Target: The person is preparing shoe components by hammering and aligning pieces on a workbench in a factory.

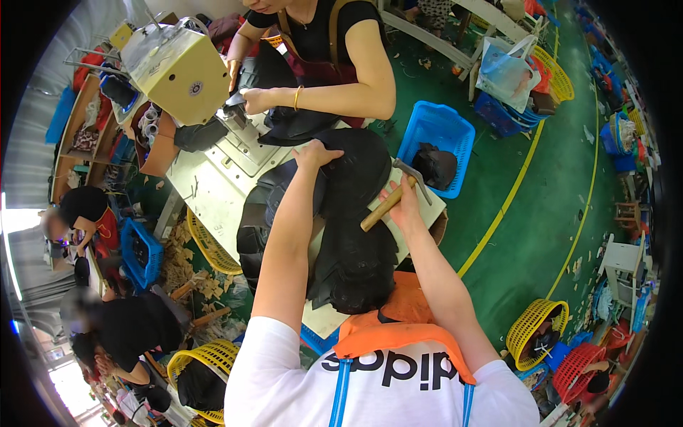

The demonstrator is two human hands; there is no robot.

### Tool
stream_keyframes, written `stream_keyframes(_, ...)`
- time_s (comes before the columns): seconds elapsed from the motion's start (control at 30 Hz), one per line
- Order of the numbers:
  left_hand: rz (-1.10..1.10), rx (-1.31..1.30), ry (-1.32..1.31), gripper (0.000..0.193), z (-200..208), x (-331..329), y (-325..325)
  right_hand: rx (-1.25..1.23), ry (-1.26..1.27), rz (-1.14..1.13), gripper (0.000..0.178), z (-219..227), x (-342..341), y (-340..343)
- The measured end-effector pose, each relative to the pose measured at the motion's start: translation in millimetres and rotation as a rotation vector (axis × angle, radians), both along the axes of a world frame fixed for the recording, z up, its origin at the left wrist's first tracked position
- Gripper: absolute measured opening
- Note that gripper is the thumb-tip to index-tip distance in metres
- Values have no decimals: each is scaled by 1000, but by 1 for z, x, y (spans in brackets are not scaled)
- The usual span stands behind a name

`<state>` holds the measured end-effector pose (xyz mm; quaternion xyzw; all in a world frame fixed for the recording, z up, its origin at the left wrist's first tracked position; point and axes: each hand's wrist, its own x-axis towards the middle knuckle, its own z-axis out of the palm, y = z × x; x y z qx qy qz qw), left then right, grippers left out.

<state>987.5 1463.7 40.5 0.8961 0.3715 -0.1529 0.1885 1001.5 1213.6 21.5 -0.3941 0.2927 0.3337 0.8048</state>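
Observation:
In my right hand [404,206] lies a hammer [384,210] with a wooden handle and a metal head, my fingers closed round the handle. My left hand [316,153] grips the edge of a large black cut piece [363,160], thumb stretched over its surface; its fingertips are partly hidden. More black pieces lie in an overlapping pile [352,260] towards me and in stacks [260,228] to the left. All of them rest on a white worktable [217,181]. The hammer is over the table's right side, beside the black pieces.
Across the table a person's hand [260,99] works black material at a yellowish sewing machine [181,71]. A blue basket [437,135] holding a black item stands on the green floor at right. Yellow baskets [213,242] and scraps lie left. An orange apron [405,306] covers my front.

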Motion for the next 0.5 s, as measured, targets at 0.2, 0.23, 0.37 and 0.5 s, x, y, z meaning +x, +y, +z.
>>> stream_keyframes(0.2, -317, 27, 132, 90, 1, 17, -24, 154, -107, -39, 49, -21, 12, -1)
stream_keyframes(0.23, -306, -2, 138, 90, 4, 18, -30, 204, -162, -34, 50, -15, 14, 1)
stream_keyframes(0.37, -292, -47, 82, 90, 12, 24, -48, -77, -175, -16, 51, -3, 14, 5)
stream_keyframes(0.5, -357, -78, -224, 74, 23, 21, -63, 154, -103, -125, 43, 12, 10, -12)
